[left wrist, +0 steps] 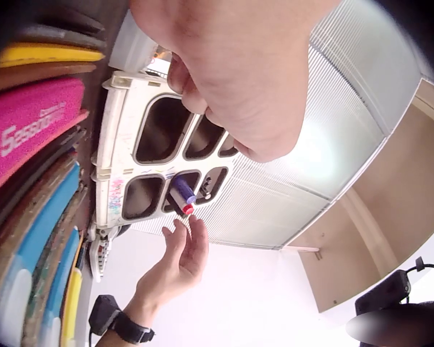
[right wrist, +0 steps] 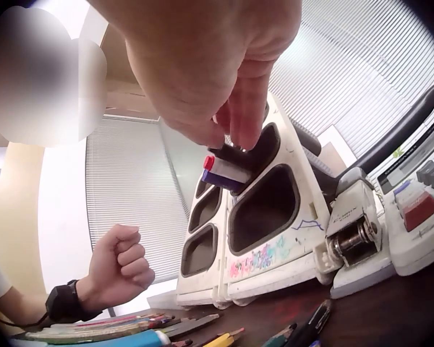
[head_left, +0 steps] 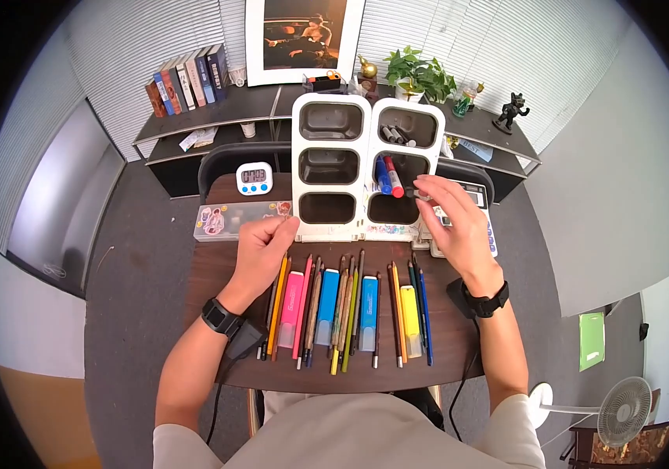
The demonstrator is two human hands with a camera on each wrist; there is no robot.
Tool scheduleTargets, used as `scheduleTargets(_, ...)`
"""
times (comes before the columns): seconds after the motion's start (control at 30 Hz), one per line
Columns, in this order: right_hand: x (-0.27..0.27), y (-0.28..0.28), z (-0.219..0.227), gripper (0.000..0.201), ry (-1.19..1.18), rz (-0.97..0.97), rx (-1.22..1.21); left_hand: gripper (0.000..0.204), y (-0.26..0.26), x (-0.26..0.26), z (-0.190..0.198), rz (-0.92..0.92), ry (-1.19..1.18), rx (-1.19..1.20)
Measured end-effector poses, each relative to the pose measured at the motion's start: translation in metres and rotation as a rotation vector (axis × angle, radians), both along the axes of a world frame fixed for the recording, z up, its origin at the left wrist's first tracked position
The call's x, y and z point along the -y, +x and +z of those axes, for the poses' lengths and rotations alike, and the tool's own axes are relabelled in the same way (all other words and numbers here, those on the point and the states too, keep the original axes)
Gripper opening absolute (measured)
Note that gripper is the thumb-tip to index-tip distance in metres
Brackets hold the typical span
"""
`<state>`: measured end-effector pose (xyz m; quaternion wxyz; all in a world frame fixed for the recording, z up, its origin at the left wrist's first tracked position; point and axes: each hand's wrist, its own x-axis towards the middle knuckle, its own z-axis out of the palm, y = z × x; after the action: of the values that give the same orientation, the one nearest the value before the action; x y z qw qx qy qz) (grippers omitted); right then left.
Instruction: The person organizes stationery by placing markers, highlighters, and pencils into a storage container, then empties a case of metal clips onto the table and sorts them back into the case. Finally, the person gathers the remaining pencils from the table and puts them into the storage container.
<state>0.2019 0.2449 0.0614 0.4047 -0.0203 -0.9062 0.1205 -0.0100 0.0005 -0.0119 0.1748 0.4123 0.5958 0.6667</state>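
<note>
A white organizer with dark compartments in two columns stands upright on the table. My right hand is at its middle right compartment, thumb and fingertips pinching a black marker. Beside those fingertips, a blue marker and a red marker stick out of the same compartment. Several dark-capped markers lie in the top right compartment. Curled into a fist, my left hand is close by the organizer's lower left corner, with nothing visible in it.
Colored pencils and pink, blue and yellow highlighters lie in a row in front. Left of the organizer are a timer and a clear pencil case. A stapler and calculator sit to its right.
</note>
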Motion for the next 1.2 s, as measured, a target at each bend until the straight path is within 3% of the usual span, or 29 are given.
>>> scheduleTargets(0.17,0.006,0.018,0.010,0.028,-0.083,-0.035,-0.003,0.049,0.000,-0.001,0.003,-0.012,0.004,-0.018)
scheduleTargets(0.23,0.016,0.031,0.020,0.024,-0.158,-0.063,0.013,0.050,-0.001,0.005,0.019,-0.069,-0.179,-0.263)
scheduleTargets(0.27,0.019,0.040,0.025,0.017,-0.217,-0.116,0.178,0.051,-0.004,0.010,0.037,-0.143,-0.290,-0.451)
scheduleTargets(0.3,0.022,0.049,0.028,0.012,-0.280,-0.168,0.341,0.051,-0.001,0.017,0.053,-0.145,-0.312,-0.461)
scheduleTargets(0.4,0.034,0.072,0.033,0.026,-0.300,-0.170,0.770,0.053,-0.001,0.036,0.075,-0.221,-0.641,-0.712)
scheduleTargets(0.43,0.036,0.076,0.027,0.026,-0.329,-0.165,0.762,0.053,0.001,0.040,0.078,-0.235,-0.666,-0.722)
scheduleTargets(0.5,0.039,0.081,0.017,0.033,-0.385,-0.242,1.100,0.054,0.008,0.043,0.087,-0.227,-1.026,-0.293)
scheduleTargets(0.53,0.041,0.078,0.016,0.039,-0.499,-0.254,1.164,0.053,0.008,0.041,0.091,-0.266,-1.124,-0.340)
scheduleTargets(0.63,0.040,0.075,0.013,0.041,-0.732,-0.248,1.217,0.053,0.009,0.037,0.085,-0.314,-1.203,-0.324)
scheduleTargets(0.7,0.036,0.075,0.005,0.041,-0.761,-0.215,1.191,0.052,0.011,0.034,0.085,-0.348,-1.238,-0.309)
scheduleTargets(0.77,0.031,0.075,-0.008,0.040,-0.531,-0.088,1.049,0.050,0.013,0.032,0.083,-0.385,-1.276,-0.298)
scheduleTargets(1.2,0.033,0.083,-0.018,0.033,-0.382,-0.066,0.861,0.046,0.014,0.026,0.078,-0.425,-1.229,-0.202)
